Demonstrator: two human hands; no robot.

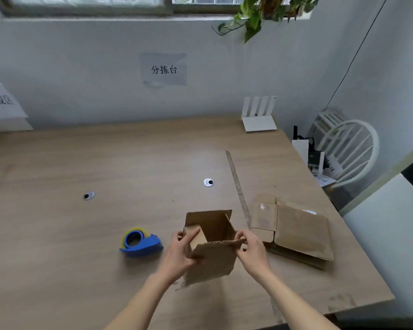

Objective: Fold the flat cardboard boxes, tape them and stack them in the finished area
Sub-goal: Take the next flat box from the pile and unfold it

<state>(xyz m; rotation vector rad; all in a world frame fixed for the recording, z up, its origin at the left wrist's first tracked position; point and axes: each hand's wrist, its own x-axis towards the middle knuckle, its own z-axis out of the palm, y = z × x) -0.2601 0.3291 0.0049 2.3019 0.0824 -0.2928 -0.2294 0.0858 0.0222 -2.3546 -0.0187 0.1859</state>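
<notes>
— From the head view, what are the hands doing?

— Both are holding a half-opened cardboard box [210, 244] above the wooden table [105, 163]. The left hand [181, 251] is gripping its left wall, fingers [190, 235] curling over the edge and lying against a small inner flap. The right hand [252, 248] is pinching the near flap's right corner between thumb and fingertips [241, 234].

— Where is the box sitting, relative to those fingers?

— Between them, its open top facing up and away, the near flap hanging down toward the wrists.

— And around them?

— A blue tape dispenser [141, 244] is lying just left of the left fingers. A stack of flat boxes [296, 232] is lying just right of the right fingers, with a strip of tape [239, 186] running beyond them.
</notes>
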